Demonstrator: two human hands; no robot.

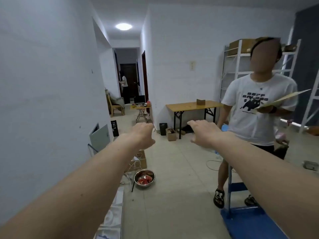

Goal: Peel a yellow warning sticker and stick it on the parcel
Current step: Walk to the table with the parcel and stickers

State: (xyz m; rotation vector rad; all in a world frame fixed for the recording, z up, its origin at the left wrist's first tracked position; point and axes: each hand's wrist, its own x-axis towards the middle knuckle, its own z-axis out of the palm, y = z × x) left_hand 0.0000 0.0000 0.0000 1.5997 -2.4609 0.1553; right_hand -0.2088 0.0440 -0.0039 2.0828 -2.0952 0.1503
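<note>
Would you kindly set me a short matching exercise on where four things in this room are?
Things:
1. metal bowl
2. small cardboard box
3. yellow sheet
4. blue cart

Places:
A. on the wooden table
B. lower right, on the floor
C. held by the person in the white T-shirt
D. on the floor near the left wall

Pairs: 1-D, 2-A, 3-C, 4-B

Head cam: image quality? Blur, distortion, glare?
Head view: wide-angle bend at the edges, shelving leans; ceiling light blown out; left hand and right hand slightly motion-soft; the standing person's face is deliberately blurred.
</note>
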